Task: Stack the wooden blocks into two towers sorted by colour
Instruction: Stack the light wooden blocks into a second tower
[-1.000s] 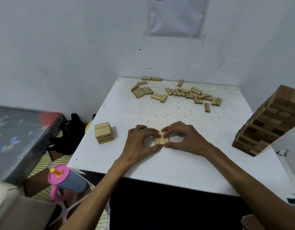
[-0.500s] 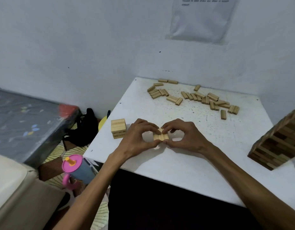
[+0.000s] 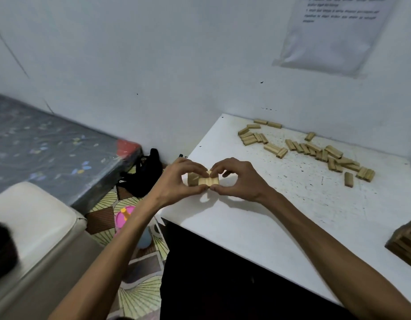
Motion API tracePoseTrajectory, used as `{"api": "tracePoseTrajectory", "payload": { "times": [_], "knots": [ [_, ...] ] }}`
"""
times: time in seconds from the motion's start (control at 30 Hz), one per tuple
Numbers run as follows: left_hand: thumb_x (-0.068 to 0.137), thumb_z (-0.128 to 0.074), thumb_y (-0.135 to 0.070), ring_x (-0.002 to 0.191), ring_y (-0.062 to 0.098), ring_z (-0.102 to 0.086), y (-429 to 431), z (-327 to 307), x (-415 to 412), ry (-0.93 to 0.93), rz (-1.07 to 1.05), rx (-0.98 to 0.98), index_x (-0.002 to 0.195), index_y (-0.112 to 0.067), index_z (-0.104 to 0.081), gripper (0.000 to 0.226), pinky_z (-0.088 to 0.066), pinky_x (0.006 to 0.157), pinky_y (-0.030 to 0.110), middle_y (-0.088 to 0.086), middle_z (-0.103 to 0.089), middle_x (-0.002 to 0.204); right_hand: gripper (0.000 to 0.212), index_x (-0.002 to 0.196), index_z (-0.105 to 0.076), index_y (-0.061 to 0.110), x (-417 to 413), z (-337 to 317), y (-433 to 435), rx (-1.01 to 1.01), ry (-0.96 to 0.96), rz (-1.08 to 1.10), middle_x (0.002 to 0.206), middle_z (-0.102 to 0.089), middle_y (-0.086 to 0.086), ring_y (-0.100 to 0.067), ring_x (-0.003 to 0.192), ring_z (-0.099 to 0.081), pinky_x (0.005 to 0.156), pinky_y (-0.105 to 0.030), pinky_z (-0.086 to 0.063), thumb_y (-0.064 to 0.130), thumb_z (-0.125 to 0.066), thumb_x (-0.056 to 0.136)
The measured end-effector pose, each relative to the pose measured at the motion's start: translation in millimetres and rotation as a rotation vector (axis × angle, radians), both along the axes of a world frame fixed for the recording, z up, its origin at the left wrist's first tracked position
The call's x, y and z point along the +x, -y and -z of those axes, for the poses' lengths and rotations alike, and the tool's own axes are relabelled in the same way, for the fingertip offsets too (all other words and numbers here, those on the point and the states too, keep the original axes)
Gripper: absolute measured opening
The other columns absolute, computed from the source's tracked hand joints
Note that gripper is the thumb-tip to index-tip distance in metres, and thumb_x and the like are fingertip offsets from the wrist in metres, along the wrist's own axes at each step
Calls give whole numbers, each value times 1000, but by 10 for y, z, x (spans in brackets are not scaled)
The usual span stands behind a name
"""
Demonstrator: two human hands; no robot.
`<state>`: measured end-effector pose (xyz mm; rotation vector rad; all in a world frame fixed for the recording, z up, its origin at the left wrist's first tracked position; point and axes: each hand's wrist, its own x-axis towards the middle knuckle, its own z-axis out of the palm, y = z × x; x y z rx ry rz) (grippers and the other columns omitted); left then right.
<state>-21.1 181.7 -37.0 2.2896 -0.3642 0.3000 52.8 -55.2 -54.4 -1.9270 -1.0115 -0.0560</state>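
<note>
Both my hands hold a row of three light wooden blocks (image 3: 208, 181) lifted a little above the white table (image 3: 280, 213). My left hand (image 3: 176, 181) pinches its left end, my right hand (image 3: 237, 179) its right end. The short light-block tower (image 3: 192, 179) stands just behind my left hand's fingers, mostly hidden. Several loose light blocks (image 3: 315, 150) lie scattered at the table's far side. A corner of the dark-block tower (image 3: 405, 242) shows at the right edge.
A dark patterned mattress (image 3: 49, 144) and a cream cushion (image 3: 36, 218) sit to the left. On the floor by the table are a black bag (image 3: 144, 174) and a pink-lidded cup (image 3: 126, 218). A paper sheet (image 3: 334, 31) hangs on the wall.
The view has swung left and the hands have carried the three-block row left, off the table surface, toward the short light tower. The dark tower has slid nearly out of view.
</note>
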Motion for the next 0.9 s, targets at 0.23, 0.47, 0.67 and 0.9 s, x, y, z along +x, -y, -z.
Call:
{"api": "tracePoseTrajectory", "payload": {
  "times": [0.23,0.47,0.67,0.9],
  "knots": [
    [76,-90,-26,116,3,-54,-246,63,32,-75,-123,-90,116,-43,-73,46,-42,91,16,-15,-65,117,37,111,-72,29,94,-8,-289,-46,-12,9,111,-70,21,-10,107,-58,85,-29,-50,42,-83,77],
    [77,-85,-33,117,4,-53,-285,96,73,-78,-93,-87,133,-35,-63,60,-43,89,24,-32,-68,117,45,122,-68,32,138,9,-345,-108,-38,45,117,-67,23,-7,109,-56,86,-18,-42,33,-88,81],
    [78,-86,-32,117,6,-52,-339,178,115,-93,-103,-92,135,-33,-62,61,-41,88,23,-27,-69,119,45,122,-67,33,130,11,-373,-131,-43,45,118,-65,25,-6,110,-54,85,-15,-41,35,-87,81],
    [79,-86,-34,118,6,-52,-350,188,139,-104,-108,-85,136,-34,-61,62,-43,90,26,-27,-69,120,45,123,-67,32,154,21,-378,-139,-35,56,118,-63,28,-5,110,-54,85,-11,-39,35,-87,82]
  ]
}}
